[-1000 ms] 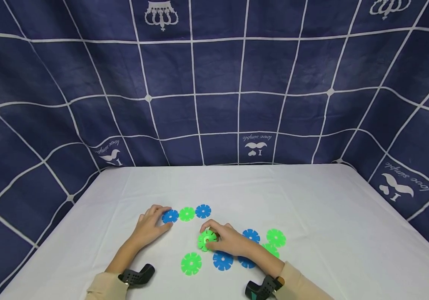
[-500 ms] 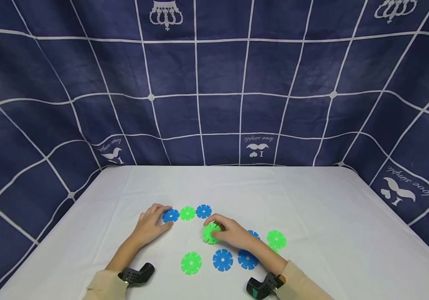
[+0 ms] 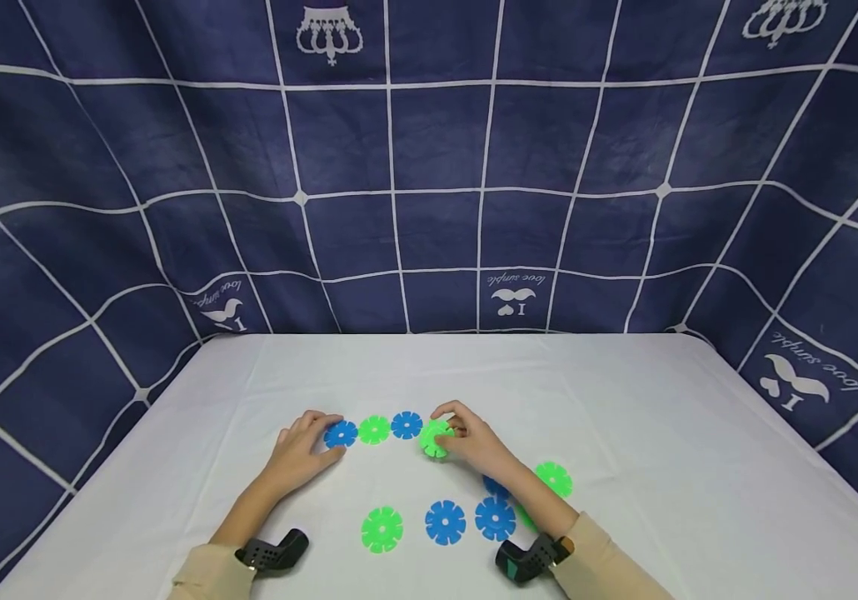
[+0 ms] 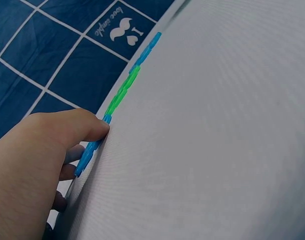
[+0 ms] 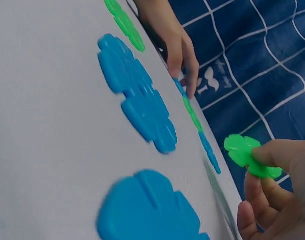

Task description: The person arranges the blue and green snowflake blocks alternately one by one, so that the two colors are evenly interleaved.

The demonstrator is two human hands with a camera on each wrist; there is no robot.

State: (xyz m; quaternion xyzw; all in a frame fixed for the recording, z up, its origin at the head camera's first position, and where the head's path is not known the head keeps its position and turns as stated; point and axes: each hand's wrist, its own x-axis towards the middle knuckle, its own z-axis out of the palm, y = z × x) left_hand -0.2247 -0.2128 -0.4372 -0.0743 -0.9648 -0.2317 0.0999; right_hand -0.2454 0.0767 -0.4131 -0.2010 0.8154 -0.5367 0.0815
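Disc, green [image 3: 430, 439]: tilted above the tabletop [image 3: 624, 433], just beyond the right end of the row [image 3: 374, 430]; fingers of the right hand [image 3: 477, 443] pinch one side, likely leaving its notched rim free.
Row: blue, green, blue; left hand [image 3: 300, 452] fingers grip the leftmost blue disc [image 3: 341, 435], seemingly steadying it.
Material: glossy, plastic-looking, petal-edged.

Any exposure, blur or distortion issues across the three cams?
Head: bright, curtain lines curve, lens or folds unclear; left wrist: dimmer, tablecloth shadowed beside the left hand; right wrist: also dimmer, nearest blue disc soft-edged.
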